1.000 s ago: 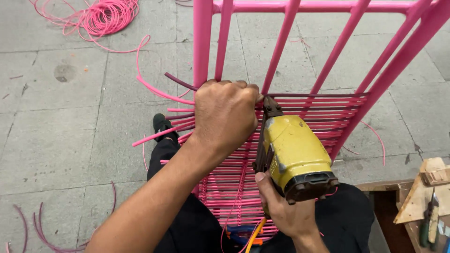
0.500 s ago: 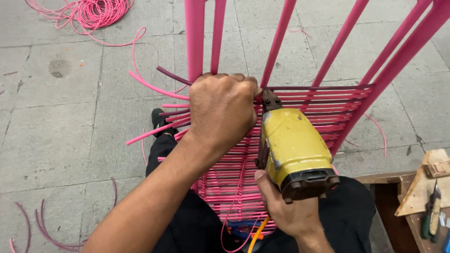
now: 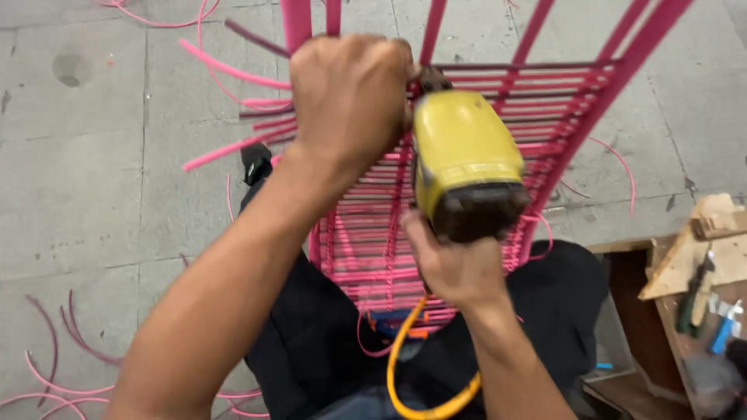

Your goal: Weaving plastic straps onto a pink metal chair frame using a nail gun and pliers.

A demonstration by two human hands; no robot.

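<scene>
A pink metal frame (image 3: 591, 93) wound with rows of pink cord (image 3: 366, 249) leans over my lap. My left hand (image 3: 350, 97) is clenched on the cord at the frame's upper left bar. In my right hand (image 3: 455, 268) is a yellow pneumatic staple gun (image 3: 463, 159), its nose pressed against the woven rows just right of my left fist. A yellow air hose (image 3: 405, 373) curls down from the tool. Loose pink cord ends (image 3: 226, 148) stick out to the left of the frame.
Grey concrete floor (image 3: 93, 194) lies around, with cut pink cord scraps (image 3: 47, 373) at lower left. A low wooden bench (image 3: 700, 264) with hand tools (image 3: 692, 299) stands at the right. My legs in black trousers (image 3: 311, 342) are under the frame.
The view has closed in and dropped lower. My left fist and the staple gun sit higher and larger in view, still pressed on the same part of the cord rows.
</scene>
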